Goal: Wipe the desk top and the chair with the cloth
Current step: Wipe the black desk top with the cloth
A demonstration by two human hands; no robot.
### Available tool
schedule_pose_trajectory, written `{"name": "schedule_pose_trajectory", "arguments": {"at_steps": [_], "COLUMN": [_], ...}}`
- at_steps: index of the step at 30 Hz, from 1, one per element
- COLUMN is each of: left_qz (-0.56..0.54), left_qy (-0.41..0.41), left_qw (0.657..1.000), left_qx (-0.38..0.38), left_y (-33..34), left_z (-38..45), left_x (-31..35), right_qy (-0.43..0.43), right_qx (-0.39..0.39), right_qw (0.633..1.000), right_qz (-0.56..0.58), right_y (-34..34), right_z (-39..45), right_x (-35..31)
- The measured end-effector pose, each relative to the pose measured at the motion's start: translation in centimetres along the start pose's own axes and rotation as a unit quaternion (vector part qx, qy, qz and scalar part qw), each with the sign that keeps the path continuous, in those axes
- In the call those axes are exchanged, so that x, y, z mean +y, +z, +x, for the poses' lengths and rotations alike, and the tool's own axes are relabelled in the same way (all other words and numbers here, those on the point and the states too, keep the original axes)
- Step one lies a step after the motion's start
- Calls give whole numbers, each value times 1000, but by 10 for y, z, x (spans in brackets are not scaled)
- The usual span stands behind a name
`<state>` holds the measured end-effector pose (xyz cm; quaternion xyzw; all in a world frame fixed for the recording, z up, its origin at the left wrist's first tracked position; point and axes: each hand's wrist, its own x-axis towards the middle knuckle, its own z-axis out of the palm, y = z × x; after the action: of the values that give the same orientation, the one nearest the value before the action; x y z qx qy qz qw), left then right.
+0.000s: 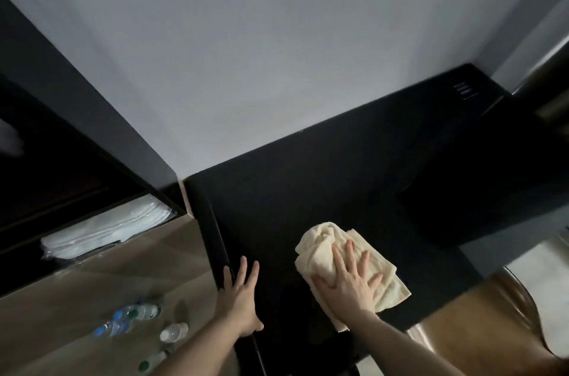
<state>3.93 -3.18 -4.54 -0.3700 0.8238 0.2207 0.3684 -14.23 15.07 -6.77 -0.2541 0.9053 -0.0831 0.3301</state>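
Cloth (341, 255) under right hand (351, 283); left hand (241, 298) on desk (308, 191) edge.

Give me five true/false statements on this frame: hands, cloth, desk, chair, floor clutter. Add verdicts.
1. The right hand presses flat on the crumpled cream cloth. True.
2. The left hand grips a plastic bottle. False: it rests with straight fingers at the left edge of the black desk top.
3. The cloth lies on the brown chair. False: it lies on the desk top.
4. Clear plastic bottles lie on the floor left of the desk. True.
5. The folded white towels sit on the desk top. False: they sit in a dark shelf at left.
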Motion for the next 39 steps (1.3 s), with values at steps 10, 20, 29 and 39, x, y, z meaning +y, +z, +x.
{"name": "schedule_pose_trajectory", "arguments": {"at_steps": [10,20,29,39], "left_qz": [66,76,88,125], "left_qy": [125,147,137,141], "left_qw": [990,986,986,982], "left_qx": [13,27,24,19], "left_y": [2,-10,-13,-46], "left_z": [-37,-38,-27,-2], "left_x": [-87,-68,-47,-2], "right_qy": [73,158,188,264], "right_qx": [40,30,63,124], "right_qw": [993,977,961,934], "right_qz": [89,141,192,206], "right_y": [76,132,139,134], "right_z": [-102,-144,-131,-108], "right_x": [-46,-96,-93,-93]}}
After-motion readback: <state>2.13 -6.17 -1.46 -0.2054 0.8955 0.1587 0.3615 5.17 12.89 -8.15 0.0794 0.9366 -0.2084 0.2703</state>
